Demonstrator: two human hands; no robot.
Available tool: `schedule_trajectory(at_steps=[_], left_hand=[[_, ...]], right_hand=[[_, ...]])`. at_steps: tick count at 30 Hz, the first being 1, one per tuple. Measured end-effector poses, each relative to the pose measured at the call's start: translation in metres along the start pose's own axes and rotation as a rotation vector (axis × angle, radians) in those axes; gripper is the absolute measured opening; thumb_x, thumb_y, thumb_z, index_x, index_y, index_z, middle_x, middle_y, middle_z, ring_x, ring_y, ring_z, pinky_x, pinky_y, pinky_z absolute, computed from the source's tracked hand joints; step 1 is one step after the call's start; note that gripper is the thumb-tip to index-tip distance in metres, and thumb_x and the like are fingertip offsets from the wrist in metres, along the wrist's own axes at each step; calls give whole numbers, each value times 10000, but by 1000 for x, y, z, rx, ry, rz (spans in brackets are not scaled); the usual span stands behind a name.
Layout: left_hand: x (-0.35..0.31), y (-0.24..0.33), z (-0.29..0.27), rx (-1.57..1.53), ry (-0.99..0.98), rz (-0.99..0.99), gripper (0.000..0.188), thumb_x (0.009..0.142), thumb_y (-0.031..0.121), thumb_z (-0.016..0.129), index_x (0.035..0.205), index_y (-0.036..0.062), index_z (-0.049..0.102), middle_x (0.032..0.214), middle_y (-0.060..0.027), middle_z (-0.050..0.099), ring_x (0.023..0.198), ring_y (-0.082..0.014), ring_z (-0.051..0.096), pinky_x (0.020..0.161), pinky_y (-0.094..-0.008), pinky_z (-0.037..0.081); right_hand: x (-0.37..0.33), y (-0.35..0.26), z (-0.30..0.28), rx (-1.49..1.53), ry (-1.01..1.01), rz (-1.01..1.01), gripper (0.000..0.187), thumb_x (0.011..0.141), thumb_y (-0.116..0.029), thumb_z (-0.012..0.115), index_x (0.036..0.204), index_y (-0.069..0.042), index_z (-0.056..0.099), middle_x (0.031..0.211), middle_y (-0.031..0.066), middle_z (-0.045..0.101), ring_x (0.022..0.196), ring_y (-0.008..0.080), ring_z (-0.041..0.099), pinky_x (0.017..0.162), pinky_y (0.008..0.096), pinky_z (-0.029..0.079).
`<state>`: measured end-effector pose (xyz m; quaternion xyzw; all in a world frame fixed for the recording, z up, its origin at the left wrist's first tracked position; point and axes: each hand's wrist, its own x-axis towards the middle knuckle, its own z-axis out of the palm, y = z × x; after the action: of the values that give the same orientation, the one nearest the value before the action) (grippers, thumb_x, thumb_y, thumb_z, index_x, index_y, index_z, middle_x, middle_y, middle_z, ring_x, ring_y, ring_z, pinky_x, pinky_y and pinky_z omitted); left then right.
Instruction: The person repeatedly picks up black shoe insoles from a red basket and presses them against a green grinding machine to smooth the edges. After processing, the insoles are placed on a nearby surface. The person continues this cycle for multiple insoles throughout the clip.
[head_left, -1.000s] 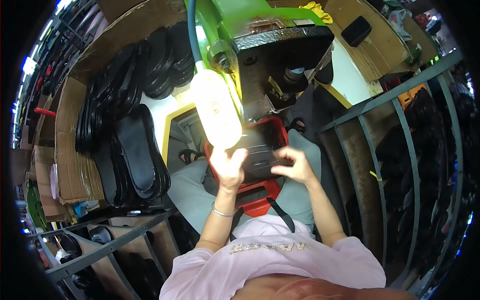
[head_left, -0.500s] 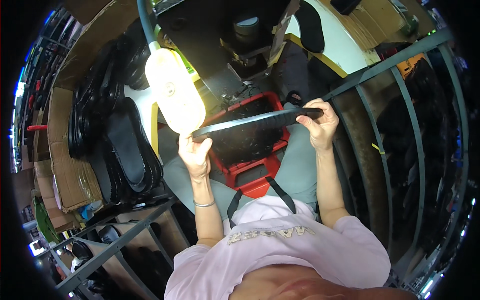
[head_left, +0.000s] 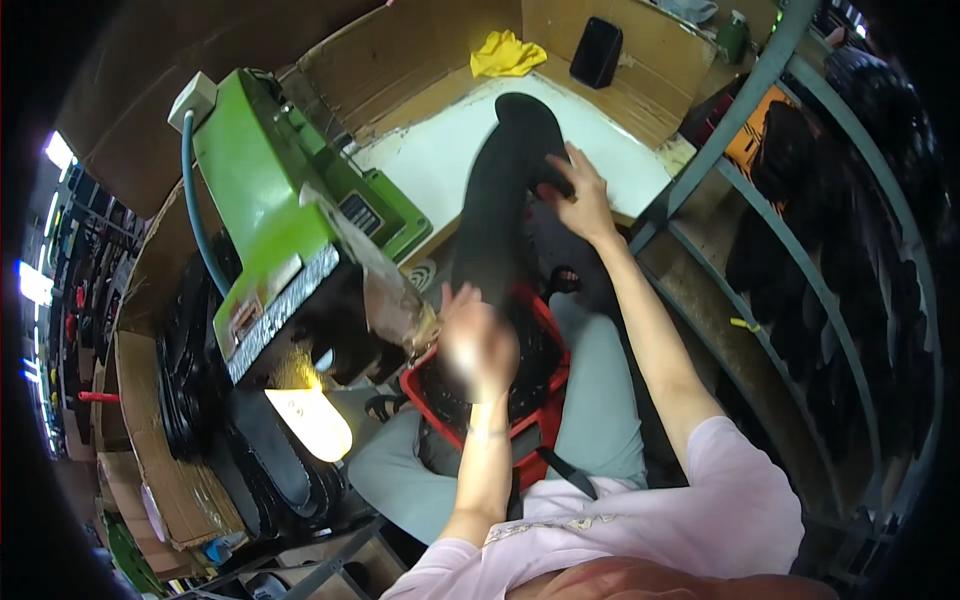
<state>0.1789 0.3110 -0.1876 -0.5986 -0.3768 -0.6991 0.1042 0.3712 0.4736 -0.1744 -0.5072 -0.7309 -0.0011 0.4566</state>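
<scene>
A long black shoe sole [head_left: 495, 205], smeared by motion, stretches from the white tabletop [head_left: 610, 135] toward my lap. Beside its far part is my right hand [head_left: 582, 197], open with fingers spread; its fingertips are close to the sole's edge, and contact is unclear. My left hand [head_left: 478, 345] is blurred near the sole's close end, above a red crate [head_left: 555, 395] between my knees. Its fingers look stretched out, with nothing visibly gripped. Whether a second sole lies under the far end of the dark shape cannot be made out.
A green machine [head_left: 255, 170] with a lit lamp [head_left: 315, 425] stands at the left. Stacked black soles [head_left: 275, 450] lie below it. A metal rack [head_left: 720, 150] borders the right. A yellow cloth [head_left: 507, 55] and cardboard walls [head_left: 425, 50] are at the back.
The view has swung up toward the tabletop. Earlier both hands held a sole by its ends above the red crate; now the hands are off its ends and the right hand reaches farther forward.
</scene>
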Motion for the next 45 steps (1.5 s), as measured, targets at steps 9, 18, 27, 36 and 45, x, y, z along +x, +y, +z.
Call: schedule_trajectory(at_steps=[9, 18, 27, 36, 45], left_hand=[[20, -114, 86, 473, -409, -220, 173, 726, -36, 610, 872, 58, 623, 1040, -67, 647, 1030, -285, 558, 996, -468, 391], [-14, -44, -11, 349, -483, -497, 337, 688, -45, 592, 1000, 59, 666, 988, -140, 644, 954, -343, 584, 862, -461, 442], [28, 91, -307, 944, -302, -284, 370, 756, -16, 675, 1125, -1, 647, 1214, -205, 609, 1071, -357, 588, 891, -395, 488], [42, 55, -363, 918, -266, -196, 164, 668, 19, 775, 793, 68, 679, 860, -25, 695, 943, -232, 650, 1007, -499, 404], [119, 163, -241, -204, -407, -563, 109, 638, -56, 695, 683, 22, 634, 697, -96, 672, 618, -193, 674, 625, -289, 566]], right_hand=[[-3, 18, 50, -203, -183, -233, 538, 794, -368, 703, 1258, -116, 601, 1356, 214, 511, 1291, 398, 445, 1058, 498, 367], [10, -4, 67, 57, -178, -334, 451, 737, -217, 721, 1115, 8, 622, 1176, 224, 609, 1173, 427, 527, 1033, 484, 399], [-151, -31, 36, 315, -208, -11, 496, 867, -145, 677, 1308, -1, 501, 1306, 146, 533, 1201, 272, 499, 989, 375, 391], [-264, -154, 53, 676, -566, 223, 394, 802, -82, 711, 1174, -20, 597, 1245, 125, 562, 1081, 233, 577, 840, 326, 496], [-224, -189, -9, 1247, -688, 178, 988, 621, -222, 878, 1415, -25, 324, 1471, 173, 350, 1326, 273, 390, 1012, 403, 379]])
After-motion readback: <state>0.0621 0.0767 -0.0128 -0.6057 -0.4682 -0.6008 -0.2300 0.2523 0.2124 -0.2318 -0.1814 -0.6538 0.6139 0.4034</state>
